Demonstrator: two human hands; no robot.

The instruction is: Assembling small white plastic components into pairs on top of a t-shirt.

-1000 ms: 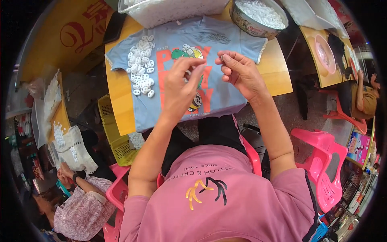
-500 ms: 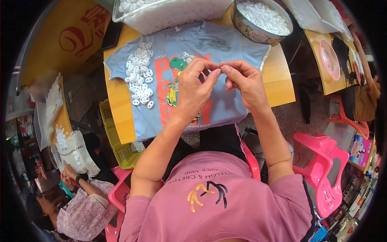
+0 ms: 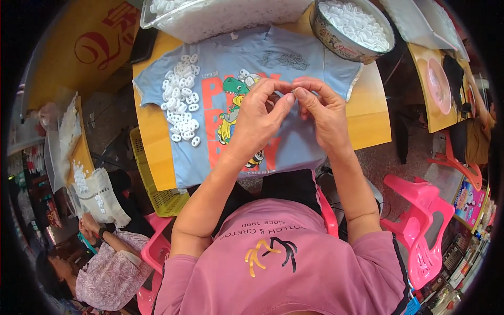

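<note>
Over a light blue T-shirt spread on the table, my left hand and my right hand meet fingertip to fingertip. Both are closed in a pinch, thumb against forefinger. Whatever tiny piece is between the fingertips is too small to name. To the left of my hands, white oval plastic pieces with two holes lie in a loose heap on the shirt. Beyond my fingers is a patch of thin dark metal-looking bits. A couple of white pieces lie close to my left knuckles.
A clear plastic tub of white pieces stands at the far edge, beside a round tin holding more. Pink plastic chairs are at the right. A yellow-green crate is below the table's left side. Another person works at the left.
The view has shifted a little. My fingertips stay pressed together over the shirt, with a slight change in the fingers' pose. The heaps look the same.
</note>
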